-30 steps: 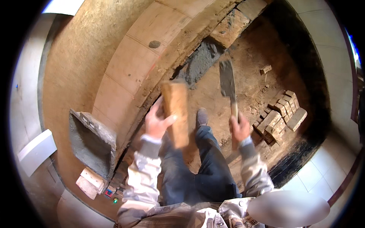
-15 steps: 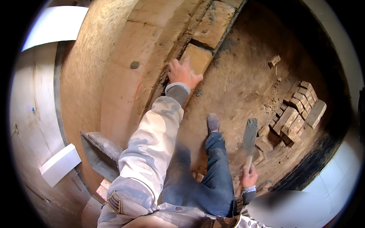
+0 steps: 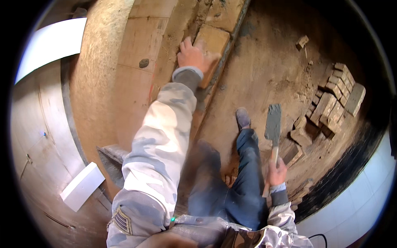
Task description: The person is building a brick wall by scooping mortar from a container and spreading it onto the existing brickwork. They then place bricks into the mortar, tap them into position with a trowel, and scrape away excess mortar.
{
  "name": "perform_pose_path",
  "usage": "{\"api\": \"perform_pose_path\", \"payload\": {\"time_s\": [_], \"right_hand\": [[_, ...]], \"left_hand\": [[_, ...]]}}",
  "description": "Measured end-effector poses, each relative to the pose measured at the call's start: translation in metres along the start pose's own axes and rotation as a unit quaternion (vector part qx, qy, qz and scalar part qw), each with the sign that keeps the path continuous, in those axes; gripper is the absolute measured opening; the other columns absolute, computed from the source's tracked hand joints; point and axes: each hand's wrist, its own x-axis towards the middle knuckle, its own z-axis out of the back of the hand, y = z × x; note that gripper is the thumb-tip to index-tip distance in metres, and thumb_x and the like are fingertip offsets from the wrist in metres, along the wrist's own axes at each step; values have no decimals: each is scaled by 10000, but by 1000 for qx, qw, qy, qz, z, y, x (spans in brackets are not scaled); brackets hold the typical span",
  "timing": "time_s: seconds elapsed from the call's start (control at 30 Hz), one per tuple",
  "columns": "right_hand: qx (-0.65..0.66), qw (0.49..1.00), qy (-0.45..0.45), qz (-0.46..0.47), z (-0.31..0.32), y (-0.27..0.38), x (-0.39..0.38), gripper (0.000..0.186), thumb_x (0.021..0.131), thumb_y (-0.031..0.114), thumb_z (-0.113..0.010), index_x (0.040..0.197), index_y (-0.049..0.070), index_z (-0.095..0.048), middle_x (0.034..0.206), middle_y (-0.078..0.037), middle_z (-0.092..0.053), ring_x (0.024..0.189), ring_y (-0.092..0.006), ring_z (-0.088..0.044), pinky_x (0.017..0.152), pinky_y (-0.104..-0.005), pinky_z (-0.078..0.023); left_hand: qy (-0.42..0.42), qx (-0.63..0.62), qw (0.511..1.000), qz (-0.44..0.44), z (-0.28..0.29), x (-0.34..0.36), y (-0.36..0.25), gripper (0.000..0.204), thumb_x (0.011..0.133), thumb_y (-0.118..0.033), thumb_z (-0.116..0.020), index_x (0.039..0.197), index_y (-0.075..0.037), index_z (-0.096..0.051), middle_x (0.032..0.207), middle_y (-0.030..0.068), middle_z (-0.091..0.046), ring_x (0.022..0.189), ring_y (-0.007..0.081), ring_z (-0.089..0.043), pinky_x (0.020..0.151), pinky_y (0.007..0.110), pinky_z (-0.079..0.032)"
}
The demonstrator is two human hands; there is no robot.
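1. The left hand (image 3: 193, 57) is on a brick (image 3: 216, 40). Its fingers are spread wide, maybe to keep the brick steady. They are blurry, so I cannot tell if they squeeze it.
2. That brick lies flat in a row, just beside another brick (image 3: 225, 15). They line up end to end, probably so the row stays straight.
3. The right hand (image 3: 277, 172) has its fingers wrapped around the handle of a trowel (image 3: 273, 124). The blade points away from the body, likely to keep the wet grey mud on it off the clothes.
4. A brick pile (image 3: 328, 109) sits on the right, perhaps so bricks are easy to reach.
5. Counting: two hands, one trowel, two bricks in the row that I can see, one small loose brick (image 3: 302, 42), one grey lump (image 3: 144, 63) and one white block (image 3: 82, 186). The pile is too jumbled to count.
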Motion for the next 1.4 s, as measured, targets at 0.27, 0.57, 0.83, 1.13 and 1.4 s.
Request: {"api": "perform_pose_path", "payload": {"time_s": [0.27, 0.57, 0.83, 1.13, 1.4], "right_hand": [[271, 957, 28, -102, -79, -18, -17, 237, 1006, 133, -561, 1181, -28, -558, 727, -16, -548, 549, -81, -512, 444, -250, -443], [315, 932, 101, -148, -143, -55, -46, 203, 980, 177, -609, 1067, -5, -596, 706, -32, -564, 536, -95, -531, 442, -267, -450], [318, 928, 112, -157, -148, -60, -47, 216, 967, 124, -588, 1134, -15, -592, 737, -29, -567, 559, -89, -532, 440, -265, -452], [292, 945, 90, -115, -134, -27, -21, 273, 975, 132, -576, 1203, -17, -586, 733, -13, -551, 558, -75, -519, 437, -248, -441], [123, 983, 12, 138, -132, 44, 28, 378, 947, 166, -610, 1261, -39, -558, 909, -223, -678, 788, -333, -678, 712, -392, -542]], "left_hand": [[137, 52, 955, -259, 17, -38, 59, 760, 815, -365, -779, 1475, -166, -458, 1511, 225, -407, 1394, 400, -386, 1146, 453, -354], [160, 114, 946, -258, 12, -30, 56, 864, 777, -447, -808, 1516, -243, -408, 1537, 213, -384, 1387, 401, -403, 1130, 442, -392], [206, 187, 933, -226, 19, -18, 34, 1056, 710, -503, -843, 1573, -304, -269, 1605, 233, -244, 1413, 409, -384, 1099, 458, -433], [219, 221, 927, -210, 20, -21, 26, 1058, 720, -534, -825, 1579, -304, -253, 1623, 219, -218, 1462, 377, -317, 1098, 454, -435], [219, 202, 928, -223, 21, -21, 28, 1057, 732, -520, -820, 1584, -294, -237, 1615, 244, -221, 1471, 380, -294, 1113, 450, -413]]}}
